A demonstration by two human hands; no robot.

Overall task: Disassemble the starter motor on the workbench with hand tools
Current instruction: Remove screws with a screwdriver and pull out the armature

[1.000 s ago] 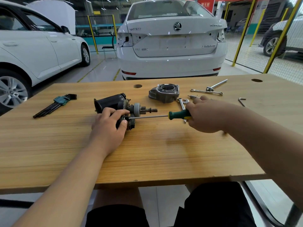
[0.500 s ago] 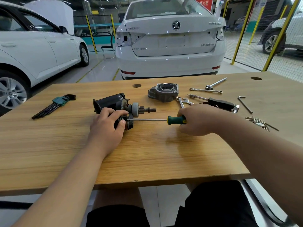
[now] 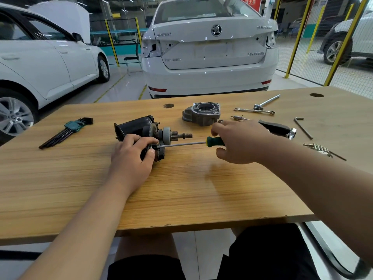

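The black starter motor (image 3: 134,126) lies on its side on the wooden workbench (image 3: 181,188), its geared shaft (image 3: 181,136) pointing right. My left hand (image 3: 131,156) grips the motor's near lower part, the solenoid, and hides most of it. My right hand (image 3: 242,142) holds the green handle of a screwdriver (image 3: 215,141), with its fingers partly spread. The screwdriver's long shaft runs left and its tip sits against the part under my left thumb. The grey front housing (image 3: 201,114) stands apart behind the motor.
A set of hex keys (image 3: 66,132) lies at the left. A spanner (image 3: 254,111), a socket bar (image 3: 266,102), a black-handled ratchet (image 3: 277,129), a loose hex key (image 3: 302,128) and a feeler-gauge-like bundle (image 3: 319,148) lie at the right. White cars stand behind the bench.
My right hand has loosened on the screwdriver handle and its fingers have spread. The view has shifted, uncovering the ratchet and tools at the right. My left hand stays on the motor.
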